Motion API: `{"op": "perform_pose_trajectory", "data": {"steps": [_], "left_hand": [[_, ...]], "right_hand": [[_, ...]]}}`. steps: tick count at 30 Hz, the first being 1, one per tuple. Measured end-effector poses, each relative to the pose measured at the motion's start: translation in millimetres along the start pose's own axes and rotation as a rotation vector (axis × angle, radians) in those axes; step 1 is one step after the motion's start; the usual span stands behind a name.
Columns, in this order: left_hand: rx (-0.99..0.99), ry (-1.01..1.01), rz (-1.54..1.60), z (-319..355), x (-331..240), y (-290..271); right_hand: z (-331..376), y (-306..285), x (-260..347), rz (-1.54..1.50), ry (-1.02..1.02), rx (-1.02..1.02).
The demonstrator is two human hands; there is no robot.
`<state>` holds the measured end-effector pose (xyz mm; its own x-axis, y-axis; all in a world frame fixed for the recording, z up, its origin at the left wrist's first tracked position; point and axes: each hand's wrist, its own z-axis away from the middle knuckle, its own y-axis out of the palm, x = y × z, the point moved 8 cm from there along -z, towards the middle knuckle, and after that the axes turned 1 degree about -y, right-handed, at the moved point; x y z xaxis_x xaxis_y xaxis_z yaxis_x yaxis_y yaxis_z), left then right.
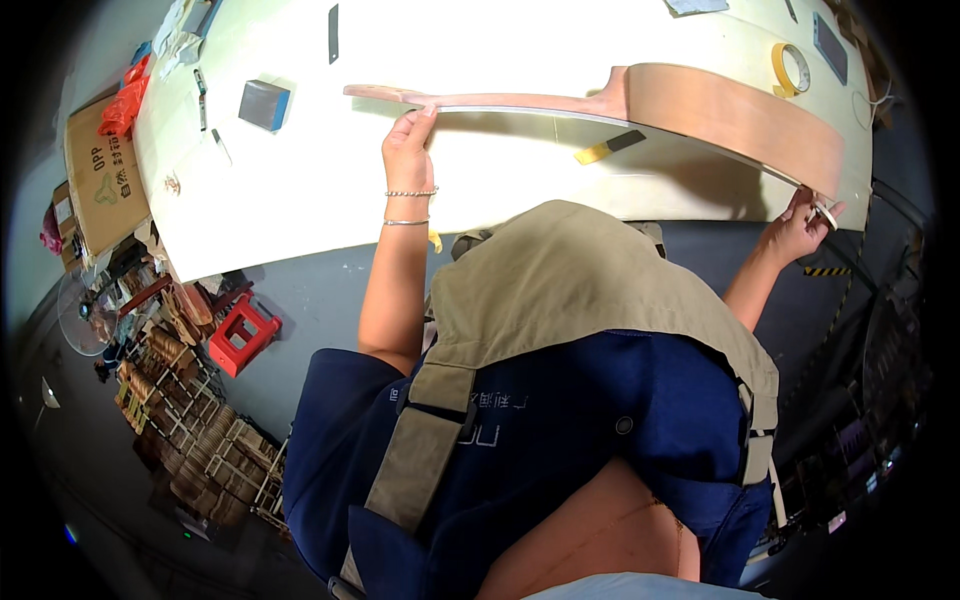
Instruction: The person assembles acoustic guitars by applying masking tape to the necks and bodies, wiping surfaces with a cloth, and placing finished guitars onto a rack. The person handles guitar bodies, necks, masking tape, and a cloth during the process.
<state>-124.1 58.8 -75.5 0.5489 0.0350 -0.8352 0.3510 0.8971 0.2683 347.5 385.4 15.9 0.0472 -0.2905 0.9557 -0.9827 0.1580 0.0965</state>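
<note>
An unfinished wooden guitar (pixel 735 118) is held on its side over the pale worktable, its broad curved side facing up and its neck pointing left. My left hand (pixel 408 142) is closed on the neck near the headstock end, thumb on top. At the bottom of the body, my right hand (pixel 797 232) grips the lower edge with its fingertips. A small white curved thing (pixel 826 215) shows at those right fingers; its kind is unclear. Under the guitar lies a flat tool with a yellow handle and dark blade (pixel 610 148). The guitar's far face is hidden.
On the worktable (pixel 290 200) lie a grey-blue block (pixel 264 105), a dark metal strip (pixel 334 35) and a yellow tape roll (pixel 790 70). Left of it stand a cardboard box (pixel 105 180), a red plastic stool (pixel 243 335) and racked wooden parts (pixel 205 445).
</note>
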Motion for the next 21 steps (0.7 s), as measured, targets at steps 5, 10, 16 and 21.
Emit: {"op": "perform_pose_trajectory", "data": {"steps": [5, 10, 16, 21], "left_hand": [[-0.002, -0.004, 0.0, -0.6, -1.4, 0.7], [-0.011, 0.0, -0.026, 0.6, -1.2, -0.7], [-0.015, -0.002, -0.008, -0.3, 0.6, 0.6], [-0.016, -0.006, 0.002, 0.4, -0.9, 1.3]], "right_hand": [[-0.7, -3.5, -2.7, 0.006, 0.001, 0.012], [1.5, -1.0, -5.3, 0.007, 0.015, -0.005], [-2.0, -5.5, -5.1, 0.032, 0.012, 0.016], [-0.3, -1.9, -2.7, 0.011, -0.005, 0.021]]}}
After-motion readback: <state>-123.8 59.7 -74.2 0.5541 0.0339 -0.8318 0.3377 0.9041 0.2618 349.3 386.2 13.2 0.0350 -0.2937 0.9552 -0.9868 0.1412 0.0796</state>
